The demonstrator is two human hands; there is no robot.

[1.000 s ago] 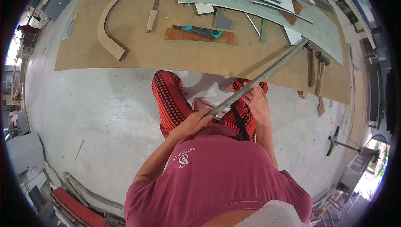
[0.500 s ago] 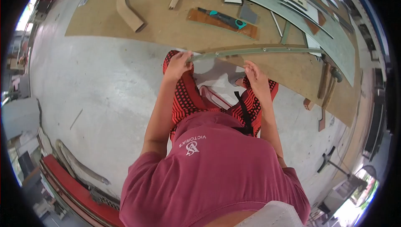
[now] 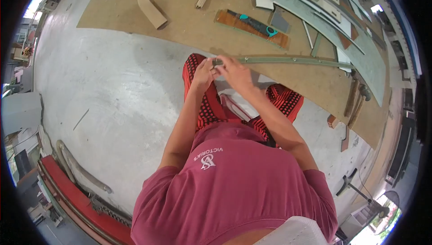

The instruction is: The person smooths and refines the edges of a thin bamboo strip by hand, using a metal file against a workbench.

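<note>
Both hands were together at the left end of the long green-grey strip (image 3: 270, 59). Left hand (image 3: 202, 77) had that end gripped between thumb and fingers. Right hand (image 3: 237, 76) reached across with fingers bent, right at the same end; couldn't tell if it was pinching the strip or only touching it. So all the handling was at one end, with no hand on the middle or right end.

Strip ran left to right over the near part of the surface (image 3: 180, 25), left end by the near edge, right end close to the hammer (image 3: 365, 93). Couldn't tell how much of it bore on the surface.

Black-and-teal tool (image 3: 254, 23) lay on a brown offcut (image 3: 282, 41), far side of the strip. Curved piece (image 3: 145, 2) sat on the left, overlapping panels (image 3: 375, 71) on the far right.

Writing: "VICTORIA'S" plus a white monogram on the maroon shirt (image 3: 252, 177); only brand or label I could read. Nothing legible on the tool, strip or panels, so no make or part ID from those.
</note>
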